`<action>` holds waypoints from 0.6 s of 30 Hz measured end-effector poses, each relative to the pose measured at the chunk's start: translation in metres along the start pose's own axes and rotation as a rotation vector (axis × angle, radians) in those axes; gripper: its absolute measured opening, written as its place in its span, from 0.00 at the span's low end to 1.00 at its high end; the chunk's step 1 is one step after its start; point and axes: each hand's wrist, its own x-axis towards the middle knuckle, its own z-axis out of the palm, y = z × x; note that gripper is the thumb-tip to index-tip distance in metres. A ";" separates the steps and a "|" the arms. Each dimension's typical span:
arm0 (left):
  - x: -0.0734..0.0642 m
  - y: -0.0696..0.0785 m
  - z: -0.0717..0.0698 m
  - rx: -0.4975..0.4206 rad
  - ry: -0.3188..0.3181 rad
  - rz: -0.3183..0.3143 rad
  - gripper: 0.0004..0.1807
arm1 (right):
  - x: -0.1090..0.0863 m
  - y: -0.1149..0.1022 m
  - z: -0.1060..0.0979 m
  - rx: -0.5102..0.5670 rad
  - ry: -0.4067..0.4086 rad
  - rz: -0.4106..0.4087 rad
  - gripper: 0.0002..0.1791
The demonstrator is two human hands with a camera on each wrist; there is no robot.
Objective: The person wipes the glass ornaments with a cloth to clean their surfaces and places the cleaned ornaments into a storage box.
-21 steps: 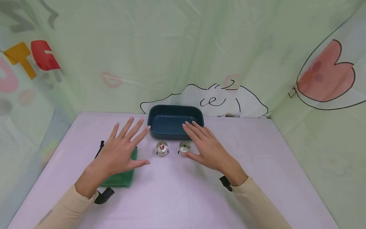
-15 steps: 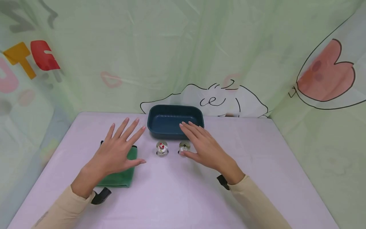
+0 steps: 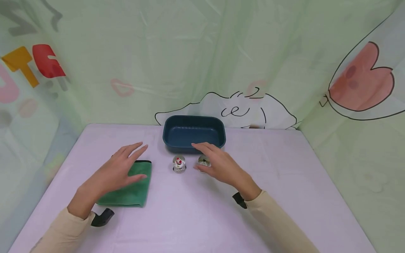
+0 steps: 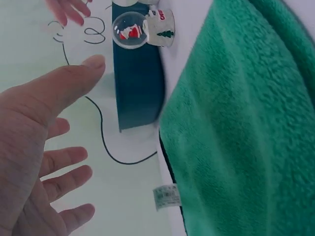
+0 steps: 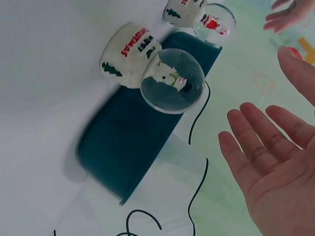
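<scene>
My left hand point(image 3: 114, 172) hovers over a folded green cloth point(image 3: 133, 191), fingers loosely extended and holding nothing. In the left wrist view, the towelling of the cloth point(image 4: 236, 118) fills the right side, with a small white tag at its edge. My right hand point(image 3: 223, 165) hovers by a snow globe with a snowman point(image 3: 203, 161), partly hiding it in the head view. The right wrist view shows that globe point(image 5: 172, 81) upside down, on a white base with a tree and lettering. Left of it stands a second snow globe with a Santa figure point(image 3: 179, 164).
A dark blue rectangular bin point(image 3: 190, 135) stands behind the two globes at the table's back edge. A pale lilac cloth covers the table point(image 3: 196, 218). Printed curtains point(image 3: 190, 63) enclose the back and both sides.
My left hand has moved left and toward me, uncovering more of the green cloth, and its spread fingers have come together. My right hand has shifted slightly left, over the snowman globe.
</scene>
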 end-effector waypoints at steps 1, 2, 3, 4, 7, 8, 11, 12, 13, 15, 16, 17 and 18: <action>-0.002 -0.002 0.000 -0.021 -0.013 -0.012 0.50 | 0.001 0.000 0.001 0.013 0.002 -0.001 0.38; -0.003 -0.003 0.001 -0.044 -0.025 -0.022 0.49 | 0.002 -0.001 0.002 0.025 0.003 -0.003 0.37; -0.005 -0.005 0.001 -0.063 -0.036 -0.032 0.48 | 0.003 -0.001 0.003 0.037 0.003 -0.001 0.36; -0.006 -0.006 0.001 -0.085 -0.044 -0.040 0.47 | 0.004 -0.002 0.004 0.047 0.004 -0.005 0.36; -0.010 -0.010 0.002 -0.139 -0.070 -0.057 0.45 | 0.008 -0.003 0.007 0.075 0.002 -0.004 0.35; -0.012 -0.011 0.002 -0.156 -0.080 -0.064 0.44 | 0.009 -0.004 0.008 0.085 0.001 0.000 0.35; -0.015 -0.014 0.004 -0.197 -0.119 -0.078 0.44 | 0.013 -0.004 0.010 0.129 -0.012 0.013 0.35; -0.015 -0.016 0.004 -0.205 -0.134 -0.085 0.43 | 0.015 -0.004 0.011 0.145 -0.019 0.020 0.35; -0.016 -0.016 0.004 -0.214 -0.149 -0.091 0.43 | 0.016 -0.004 0.013 0.161 -0.026 0.027 0.35; -0.017 -0.018 0.005 -0.229 -0.179 -0.106 0.42 | 0.018 -0.003 0.015 0.201 -0.044 0.040 0.35; -0.018 -0.019 0.007 -0.234 -0.193 -0.113 0.42 | 0.019 -0.003 0.017 0.215 -0.049 0.044 0.35; -0.019 -0.020 0.008 -0.239 -0.204 -0.121 0.41 | 0.020 -0.003 0.018 0.238 -0.052 0.046 0.34; -0.020 -0.021 0.009 -0.242 -0.213 -0.127 0.41 | 0.021 -0.003 0.020 0.255 -0.054 0.049 0.34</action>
